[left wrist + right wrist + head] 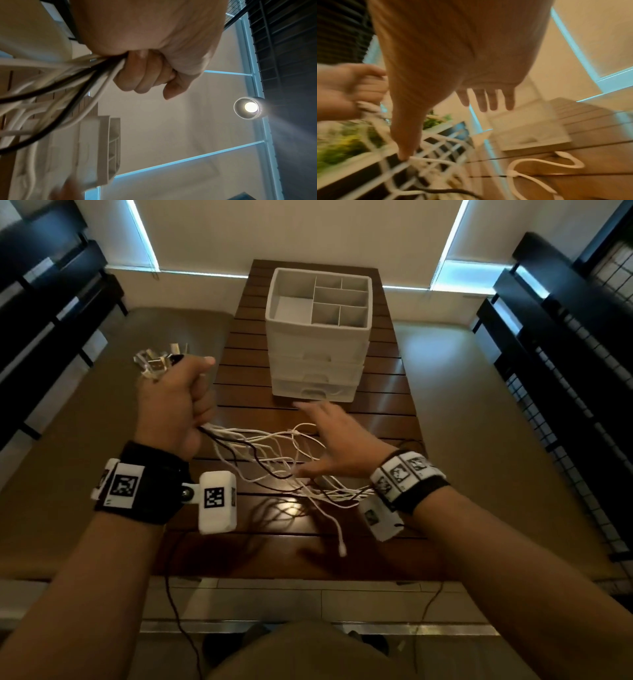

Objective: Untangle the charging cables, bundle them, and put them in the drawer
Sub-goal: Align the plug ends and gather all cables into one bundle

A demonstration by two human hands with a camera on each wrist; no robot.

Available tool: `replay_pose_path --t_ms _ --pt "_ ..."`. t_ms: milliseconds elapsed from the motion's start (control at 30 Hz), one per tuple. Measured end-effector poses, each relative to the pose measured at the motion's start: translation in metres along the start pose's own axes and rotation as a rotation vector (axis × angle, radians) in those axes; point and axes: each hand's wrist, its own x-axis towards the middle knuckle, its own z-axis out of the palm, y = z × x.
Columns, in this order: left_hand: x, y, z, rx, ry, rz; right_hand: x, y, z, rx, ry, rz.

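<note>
My left hand (178, 398) is raised left of the table and grips a bunch of white and black charging cables (270, 453), fist closed round them (102, 65). Their plug ends (157, 362) stick out above the fist. The cables trail down and spread in loose strands across the wooden table (308, 542). My right hand (329, 440) hovers flat over the strands with straight, spread fingers (488, 100), and its thumb touches a white strand (412, 158). A white drawer unit (318, 350) with closed drawers stands at the table's far end.
The drawer unit's top is an open tray with dividers (342, 299). One white cable end (340, 546) hangs toward the table's near edge. Dark shelving (565, 371) flanks the right side and dark slatted furniture (44, 320) the left. A ceiling lamp (251, 106) glares in the left wrist view.
</note>
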Motion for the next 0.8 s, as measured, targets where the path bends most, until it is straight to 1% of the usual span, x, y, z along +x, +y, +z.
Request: replay_pose_path --t_ms 33,67,133,167,200,267,300,400,433,500,567,633,700,733,800 --pt "-0.001 0.000 0.009 -0.018 -0.019 -0.009 0.006 -0.023 0.000 0.079 0.031 -0.100" --pt "-0.002 0.001 0.017 -0.041 -0.041 -0.015 0.012 -0.044 0.003 0.147 0.044 -0.170" --pt "-0.004 0.002 0.031 -0.091 -0.088 -0.019 0.022 -0.073 0.014 0.304 0.080 -0.241" --pt "-0.005 0.004 0.035 -0.112 -0.105 -0.019 0.027 -0.080 0.021 0.377 0.126 -0.250" --pt "-0.006 0.006 0.036 -0.131 -0.113 -0.021 0.030 -0.081 0.027 0.394 0.187 -0.240" --pt "-0.006 0.013 0.032 -0.160 -0.111 -0.027 0.034 -0.066 0.035 0.286 0.302 -0.151" --pt "-0.006 0.019 0.027 -0.167 -0.104 -0.024 0.033 -0.055 0.038 0.202 0.312 -0.096" --pt "-0.005 0.038 0.005 -0.168 -0.071 0.004 0.014 -0.006 0.045 0.066 0.214 0.051" --pt "-0.005 0.042 -0.001 -0.169 -0.061 0.010 0.005 0.013 0.049 0.039 0.205 0.101" --pt "-0.006 0.040 -0.005 -0.167 -0.043 0.002 -0.012 0.041 0.054 -0.011 0.202 0.191" --pt "-0.008 0.029 -0.002 -0.158 -0.036 -0.003 -0.018 0.058 0.058 -0.046 0.154 0.244" --pt "-0.006 0.017 0.005 -0.135 -0.052 -0.003 -0.017 0.064 0.059 -0.050 0.111 0.270" --pt "-0.003 0.009 0.007 -0.081 -0.069 -0.015 -0.019 0.067 0.056 -0.039 0.017 0.243" --pt "-0.001 0.007 0.007 -0.062 -0.076 -0.024 -0.020 0.068 0.052 0.010 -0.046 0.228" --pt "0.001 0.002 0.005 -0.054 -0.092 -0.048 -0.024 0.069 0.039 0.193 -0.152 0.215"
